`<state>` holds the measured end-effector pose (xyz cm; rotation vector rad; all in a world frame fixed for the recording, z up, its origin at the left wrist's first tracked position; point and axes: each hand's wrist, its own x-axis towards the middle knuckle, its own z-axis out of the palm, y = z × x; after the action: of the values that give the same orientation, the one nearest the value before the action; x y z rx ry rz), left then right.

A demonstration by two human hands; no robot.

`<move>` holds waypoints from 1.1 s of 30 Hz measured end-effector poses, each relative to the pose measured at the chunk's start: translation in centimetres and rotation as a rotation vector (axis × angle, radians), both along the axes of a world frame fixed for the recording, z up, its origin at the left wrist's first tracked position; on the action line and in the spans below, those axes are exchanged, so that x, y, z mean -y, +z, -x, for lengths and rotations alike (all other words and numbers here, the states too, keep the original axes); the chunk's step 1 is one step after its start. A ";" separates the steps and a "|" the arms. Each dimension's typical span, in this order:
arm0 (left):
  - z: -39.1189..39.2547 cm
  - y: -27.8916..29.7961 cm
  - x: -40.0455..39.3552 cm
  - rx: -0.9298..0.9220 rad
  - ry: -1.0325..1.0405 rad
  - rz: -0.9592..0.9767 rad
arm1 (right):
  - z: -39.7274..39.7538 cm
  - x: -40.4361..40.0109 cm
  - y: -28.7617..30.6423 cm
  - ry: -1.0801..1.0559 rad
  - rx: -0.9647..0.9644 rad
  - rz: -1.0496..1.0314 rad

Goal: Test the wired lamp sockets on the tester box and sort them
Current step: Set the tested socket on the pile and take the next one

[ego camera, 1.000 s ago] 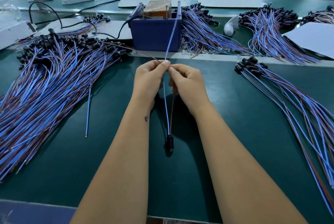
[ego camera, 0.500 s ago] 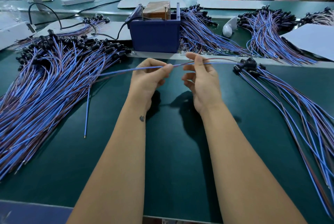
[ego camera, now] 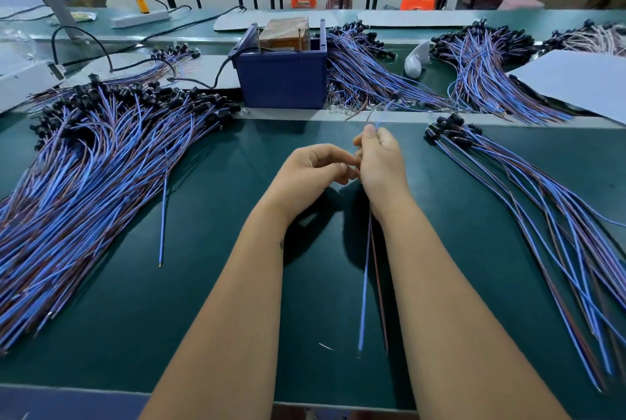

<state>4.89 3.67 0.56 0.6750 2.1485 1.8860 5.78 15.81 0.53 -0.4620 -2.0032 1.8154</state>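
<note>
A blue tester box (ego camera: 281,80) with a brown block (ego camera: 286,31) on top stands at the back centre of the green table (ego camera: 237,301). My right hand (ego camera: 381,162) grips one wired socket (ego camera: 365,284) in front of the box. Its blue and brown wires trail toward me, and its blurred black socket end points away, right of the box. My left hand (ego camera: 313,170) is curled with its fingertips against the right hand; whether it pinches the wire is unclear. A big pile of sockets (ego camera: 101,165) lies left, and a smaller pile (ego camera: 508,199) lies right.
One loose blue wire (ego camera: 164,216) lies beside the left pile. More socket bundles (ego camera: 366,74) (ego camera: 481,74) lie behind the table's ridge, with a white bulb-shaped object (ego camera: 415,60) between them. A white sheet (ego camera: 576,80) is at the far right, and a power strip (ego camera: 139,18) is at the back left.
The held socket's wire swung from pointing at the box, through horizontal, to lengthwise with the wire ends toward me. Both hands moved slightly right and nearer to me.
</note>
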 end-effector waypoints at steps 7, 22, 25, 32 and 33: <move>-0.2 -0.1 -0.3 0.017 0.063 0.066 | -2.0 -7.0 1.6 0.008 0.268 -0.691; -0.2 -0.4 -0.2 -0.032 0.268 0.048 | -2.1 -4.0 1.3 -0.207 0.369 -1.012; 0.4 -0.1 1.3 -0.047 0.555 0.043 | -0.9 0.9 0.8 -0.036 0.210 -0.929; 1.8 -0.6 4.5 -0.203 0.993 0.536 | 0.3 6.1 -0.5 0.178 0.156 -0.592; 2.0 -0.6 4.5 -0.182 0.961 0.606 | 0.4 5.9 -0.7 0.171 0.152 -0.580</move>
<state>2.94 -0.84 -0.09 -0.4099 3.2824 1.2828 5.43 9.89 -0.20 -0.2577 -2.6047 1.2149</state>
